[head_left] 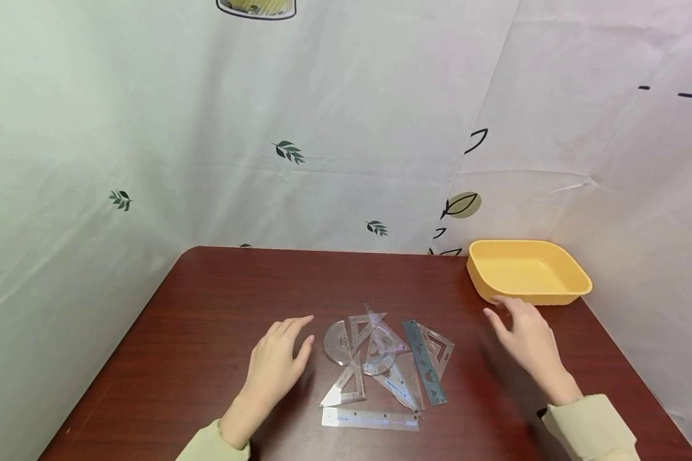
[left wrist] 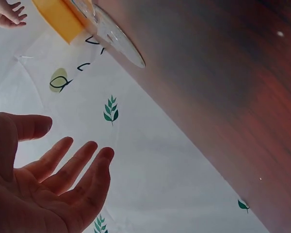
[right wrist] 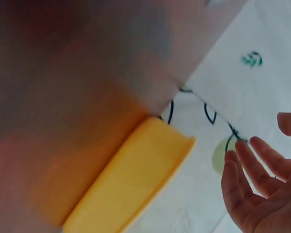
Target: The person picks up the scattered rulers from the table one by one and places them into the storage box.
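Note:
Clear plastic drawing tools lie in a loose heap at the table's middle. Among them are a protractor (head_left: 337, 344) at the left, set squares (head_left: 346, 387), a bluish ruler (head_left: 425, 363) slanting at the right and a clear ruler (head_left: 370, 419) lying flat in front. Left of the heap is my left hand (head_left: 273, 358), fingers loosely bent and apart from the tools; its palm (left wrist: 53, 189) looks bare in the left wrist view. My right hand (head_left: 527, 336) hovers right of the heap, just in front of the yellow tray (head_left: 530, 298), holding nothing.
The yellow tray stands at the table's back right corner. Pale cloth (head_left: 346, 128) printed with leaves hangs behind the dark red wooden table (head_left: 254, 282) and along both sides.

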The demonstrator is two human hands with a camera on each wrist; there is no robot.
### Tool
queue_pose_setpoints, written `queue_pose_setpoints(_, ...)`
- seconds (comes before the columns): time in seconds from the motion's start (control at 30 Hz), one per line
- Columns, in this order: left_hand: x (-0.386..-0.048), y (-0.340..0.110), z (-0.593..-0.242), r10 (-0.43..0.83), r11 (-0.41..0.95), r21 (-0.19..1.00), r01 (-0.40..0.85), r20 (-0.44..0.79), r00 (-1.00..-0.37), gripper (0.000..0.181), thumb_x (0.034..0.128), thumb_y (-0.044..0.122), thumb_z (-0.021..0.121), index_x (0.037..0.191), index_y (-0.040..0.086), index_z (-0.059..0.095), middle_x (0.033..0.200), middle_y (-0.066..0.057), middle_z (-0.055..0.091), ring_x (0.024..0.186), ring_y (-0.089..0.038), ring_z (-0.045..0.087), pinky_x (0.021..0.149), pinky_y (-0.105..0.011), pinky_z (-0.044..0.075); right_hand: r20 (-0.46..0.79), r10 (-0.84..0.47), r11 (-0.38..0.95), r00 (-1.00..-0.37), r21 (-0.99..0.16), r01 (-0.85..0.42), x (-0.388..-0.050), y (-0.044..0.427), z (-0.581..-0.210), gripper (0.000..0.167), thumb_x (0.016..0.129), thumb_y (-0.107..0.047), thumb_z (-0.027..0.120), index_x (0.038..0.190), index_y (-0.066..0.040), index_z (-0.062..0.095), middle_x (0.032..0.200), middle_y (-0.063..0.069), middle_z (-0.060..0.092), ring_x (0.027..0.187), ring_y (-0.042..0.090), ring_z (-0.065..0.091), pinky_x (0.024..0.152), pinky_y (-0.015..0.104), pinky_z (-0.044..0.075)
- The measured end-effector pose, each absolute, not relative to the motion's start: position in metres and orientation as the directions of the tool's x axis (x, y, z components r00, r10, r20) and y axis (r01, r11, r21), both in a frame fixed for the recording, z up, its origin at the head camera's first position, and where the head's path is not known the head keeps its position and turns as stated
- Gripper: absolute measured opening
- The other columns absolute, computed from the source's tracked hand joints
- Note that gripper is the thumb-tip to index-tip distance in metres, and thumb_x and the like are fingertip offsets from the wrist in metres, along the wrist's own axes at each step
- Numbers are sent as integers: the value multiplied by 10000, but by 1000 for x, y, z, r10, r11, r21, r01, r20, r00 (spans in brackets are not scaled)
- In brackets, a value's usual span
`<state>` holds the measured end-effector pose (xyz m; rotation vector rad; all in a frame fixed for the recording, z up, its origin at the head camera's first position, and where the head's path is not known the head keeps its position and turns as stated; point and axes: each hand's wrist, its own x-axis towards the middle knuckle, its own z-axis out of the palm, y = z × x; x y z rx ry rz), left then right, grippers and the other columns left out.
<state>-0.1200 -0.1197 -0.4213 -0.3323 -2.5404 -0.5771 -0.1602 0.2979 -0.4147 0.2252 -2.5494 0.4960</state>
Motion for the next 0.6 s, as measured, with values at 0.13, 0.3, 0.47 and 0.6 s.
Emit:
queue_pose_setpoints(0.13,-121,-117,-419,95,875,361,322,524,-846,272,835,174,727,1104,176,695,1049,22,700,861,-169,618,530,-299,494,504,-36,916,-863,-329,-230,-168,308,-401,335,871,-192,696,1158,-29,636,827,117,696,708,294,601,527,357,411)
queue_pose_setpoints(0.3,-123,-114,-416,72,880,370,297,516,-854,236,838,185,719,1072,209,702,898,67,697,753,-130,589,490,-267,447,463,-4,901,-886,-384,-205,-179,319,-387,333,905,-240,659,1165,-34,634,834,153,714,700,314,657,535,335,440)
queue_pose_setpoints(0.47,-125,-111,-413,59,875,395,281,488,-871,227,840,180,716,1065,208,701,787,102,662,622,-67,508,467,-219,374,462,34,890,-886,-418,-183,-188,330,-384,264,916,-247,643,1083,-44,666,857,167,702,726,250,661,557,264,436)
queue_pose_setpoints(0.6,-125,-108,-411,52,856,430,287,480,-876,192,836,157,717,1023,202,704,762,85,654,547,-18,427,445,-191,334,466,66,878,-883,-448,-171,-195,340,-382,229,922,-242,631,1022,-43,683,872,160,692,685,-44,551,558,181,409)
